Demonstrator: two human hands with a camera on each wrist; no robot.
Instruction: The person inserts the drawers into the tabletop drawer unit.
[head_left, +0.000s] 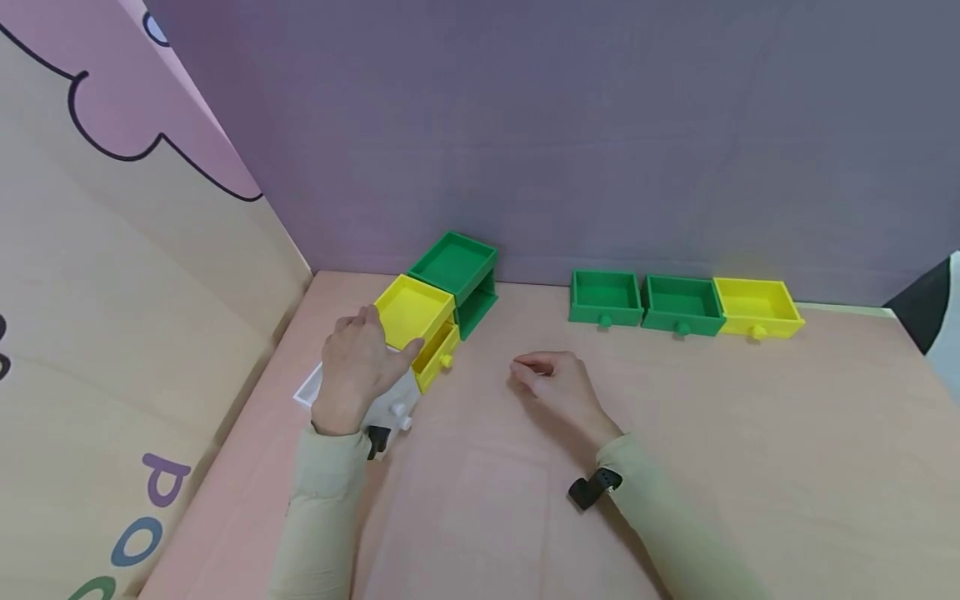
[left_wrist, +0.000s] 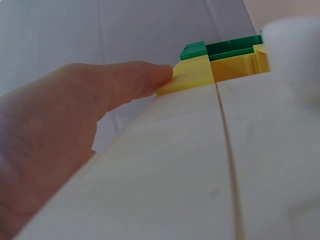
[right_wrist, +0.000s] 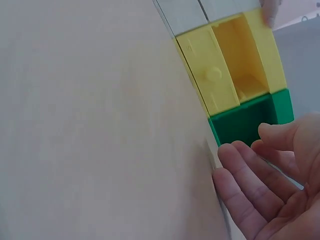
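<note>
My left hand [head_left: 356, 367] lies spread over the row of units, its fingers at the yellow unit's [head_left: 414, 307] left rim and its thumb at the near right corner. Beneath that hand, a white unit [head_left: 309, 385] with white knobs is partly hidden. The yellow drawer [head_left: 437, 360] stands partly out, its inside showing behind the knobbed front. A green unit [head_left: 454, 260] adjoins at the far end, its front slot showing no drawer. Right of the row, my right hand [head_left: 558, 390] hovers above the table with loosely bent fingers, holding nothing.
Two green drawers [head_left: 604, 290] and a yellow drawer [head_left: 759, 302] stand side by side at the back right, knobs facing me. A grey-purple wall [head_left: 570, 150] rises behind the pink table cover [head_left: 480, 508]. A printed panel [head_left: 135, 317] borders the left side.
</note>
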